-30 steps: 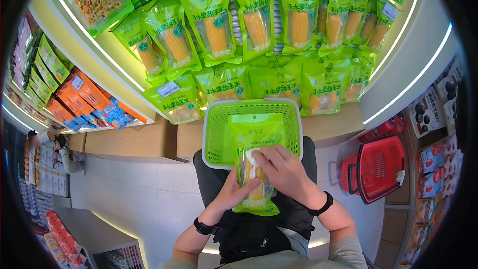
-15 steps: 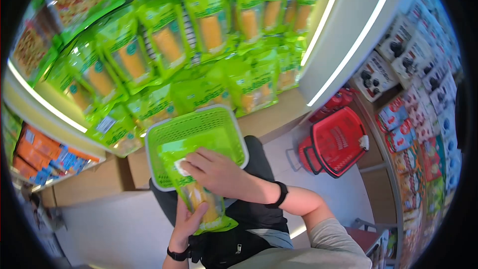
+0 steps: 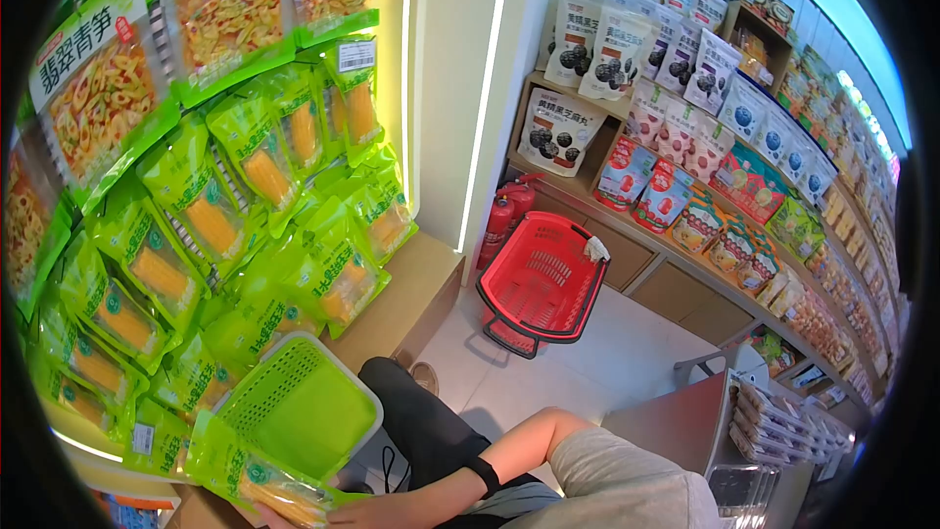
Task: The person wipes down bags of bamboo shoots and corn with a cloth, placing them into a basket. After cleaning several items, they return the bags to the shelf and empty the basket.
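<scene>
A green packet with a clear window showing yellow sticks (image 3: 284,496) is held low at the bottom left, tilted over the near edge of a green plastic basket (image 3: 318,411). My left hand (image 3: 270,517) shows only as a few fingers closed on the packet's lower edge; the rest is cut off by the frame. At the packet's right end, my right hand (image 3: 360,511) grips it, its fingertips partly hidden. The basket's visible inside is plain green.
Similar green packets (image 3: 211,220) hang in rows on the left shelf. A red basket (image 3: 544,277) stands on the floor beyond my knee, beside fire extinguishers (image 3: 501,220). Shelves of bagged snacks (image 3: 676,171) line the right. A grey counter (image 3: 676,423) is at the lower right.
The view has swung right, so the basket, packet and hands now sit lower and further left. My right hand has moved from above the packet's middle to its end.
</scene>
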Demonstrator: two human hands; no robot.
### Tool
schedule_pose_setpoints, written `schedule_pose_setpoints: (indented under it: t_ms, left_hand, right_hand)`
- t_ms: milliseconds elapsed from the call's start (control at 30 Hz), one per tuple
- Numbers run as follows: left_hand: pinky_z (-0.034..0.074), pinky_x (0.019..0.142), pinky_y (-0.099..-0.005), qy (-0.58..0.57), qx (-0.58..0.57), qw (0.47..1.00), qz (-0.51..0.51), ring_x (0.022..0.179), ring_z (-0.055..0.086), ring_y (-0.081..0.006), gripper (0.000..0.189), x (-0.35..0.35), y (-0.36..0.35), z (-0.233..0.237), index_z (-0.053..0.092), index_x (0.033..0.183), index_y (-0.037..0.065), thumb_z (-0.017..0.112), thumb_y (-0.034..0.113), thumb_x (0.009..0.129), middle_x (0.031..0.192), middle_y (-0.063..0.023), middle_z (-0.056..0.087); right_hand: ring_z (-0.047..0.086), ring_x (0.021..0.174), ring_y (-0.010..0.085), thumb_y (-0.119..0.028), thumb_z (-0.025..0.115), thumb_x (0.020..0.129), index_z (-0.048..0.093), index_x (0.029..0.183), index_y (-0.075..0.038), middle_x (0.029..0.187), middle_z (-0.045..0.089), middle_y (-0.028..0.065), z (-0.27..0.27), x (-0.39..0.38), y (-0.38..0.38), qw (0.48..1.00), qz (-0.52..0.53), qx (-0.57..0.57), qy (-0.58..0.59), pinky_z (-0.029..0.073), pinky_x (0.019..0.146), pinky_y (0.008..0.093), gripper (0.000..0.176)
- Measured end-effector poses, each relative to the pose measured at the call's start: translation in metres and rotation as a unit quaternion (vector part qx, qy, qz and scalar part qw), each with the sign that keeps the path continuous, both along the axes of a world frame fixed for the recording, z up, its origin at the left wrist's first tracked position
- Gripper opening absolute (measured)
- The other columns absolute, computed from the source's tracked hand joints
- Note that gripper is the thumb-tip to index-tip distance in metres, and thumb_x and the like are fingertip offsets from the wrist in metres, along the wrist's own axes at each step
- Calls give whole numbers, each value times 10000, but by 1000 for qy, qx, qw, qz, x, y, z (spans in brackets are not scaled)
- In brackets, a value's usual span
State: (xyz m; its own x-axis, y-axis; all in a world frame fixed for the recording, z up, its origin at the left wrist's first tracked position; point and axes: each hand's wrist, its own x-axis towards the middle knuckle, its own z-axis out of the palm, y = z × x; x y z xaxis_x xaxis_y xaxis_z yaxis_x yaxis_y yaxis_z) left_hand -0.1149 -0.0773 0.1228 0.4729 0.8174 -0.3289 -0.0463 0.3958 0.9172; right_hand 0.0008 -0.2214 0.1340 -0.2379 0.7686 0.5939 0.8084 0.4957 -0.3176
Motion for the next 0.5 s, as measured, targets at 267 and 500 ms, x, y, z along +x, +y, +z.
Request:
schedule_pose_setpoints:
  t_ms: [267, 500]
  left_hand:
    - [495, 1051, -406, 25, 40, 999, -8, 1244, 581, -261, 690, 13, -15, 22, 453, 1487, 54, 335, 594, 1073, 1428, -105, 563]
    - [456, 1046, -338, -126, -13, 991, -37, 1250, 551, -213, 546, 2, -24, -18, 429, 1492, 42, 436, 413, 1092, 1367, -98, 566]
  right_hand:
    - [590, 872, 283, -133, 594, 940, 652, 923, -14, 918, 599, 108, -6, 17, 8, 992, 19, 113, -45, 489, 732, 394, 133]
    - [596, 1037, 262, -122, 632, 797, 624, 1121, 47, 1056, 582, 91, 9, 28, 7, 995, -86, 21, 47, 561, 837, 345, 365]
